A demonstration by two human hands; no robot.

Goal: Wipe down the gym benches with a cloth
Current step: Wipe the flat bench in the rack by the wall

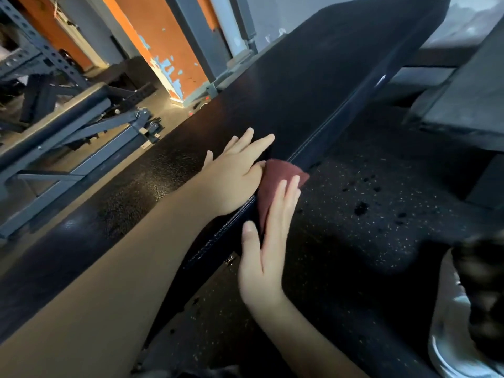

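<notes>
In the head view, a long black bench pad (313, 77) is seen running from the near left to the far right, with a stitched seam along its right edge. The left hand (237, 173) is laid flat on the top of the pad, its fingers (256, 144) held straight and slightly spread, nothing being gripped; its thumb is set at the right edge, touching or just beside the cloth. A dark red cloth (281, 173) is found against the right side face of the pad, just below the seam, between the 2 hands. It is pressed there by the right hand (264, 257), whose fingers (283, 197) are kept straight and close together over the lower part of the cloth, with the thumb lifted along the pad's side. A dark speckled rubber floor (368, 214) is seen to the right of the bench, marked with several darker spots. At the left, a 2nd bench (54, 113) on a grey steel frame is seen, with a perforated grey rack (41, 50) beyond it. An orange pillar (169, 50) with chipped blue patches stands at the far side. A light shoe (450, 336), blurred, is seen at the near right.
</notes>
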